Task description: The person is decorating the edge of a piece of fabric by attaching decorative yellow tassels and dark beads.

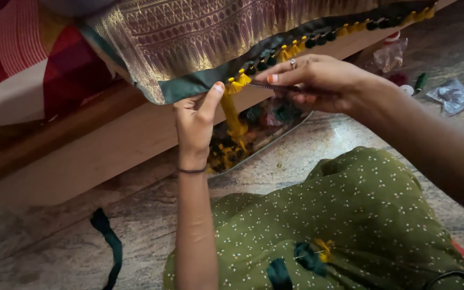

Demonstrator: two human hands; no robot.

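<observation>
Steel tray (291, 128) holds yellow, green thread; left hand (194, 126) pinches yellow tassel (236, 83), right hand (312, 80) grips hook (275, 87).

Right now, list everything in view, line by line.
Silk cloth: one, gold and maroon with a green border, draped over the wooden ledge.
Tassels: a row, yellow and dark green alternating, along the cloth's edge.
Tray: one, metal, on the floor, holding yellow and green thread.
Green strip: one, on the floor, lower left.
Plastic bags: two, clear, top right.
Thread spool: one, green, top right.
Left hand: pinching a yellow tassel.
Right hand: holding a thin dark tool.
</observation>
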